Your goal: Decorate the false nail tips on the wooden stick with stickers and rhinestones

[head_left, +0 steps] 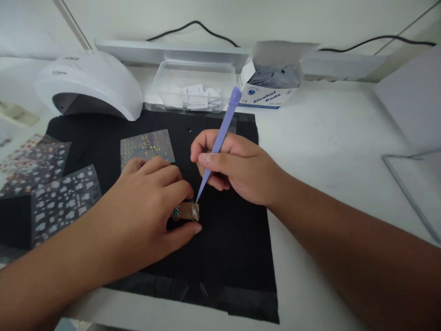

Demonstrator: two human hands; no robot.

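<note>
A white worktop (330,138) carries a black mat (232,257) across its middle. At ten o'clock stands an arched white nail lamp (99,76); at twelve, a clear plastic tub (206,67); at one, an open Alcohol Pads box (267,96). Patterned sticker sheets (69,197) lie around nine.

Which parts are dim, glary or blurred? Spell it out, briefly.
In the head view, light is soft and dim; the right forearm darkens toward the lower corner; pale glints mark the near edge of the black mat; the purple stick has clear edges, but small print on the alcohol pads box is unreadable.
</note>
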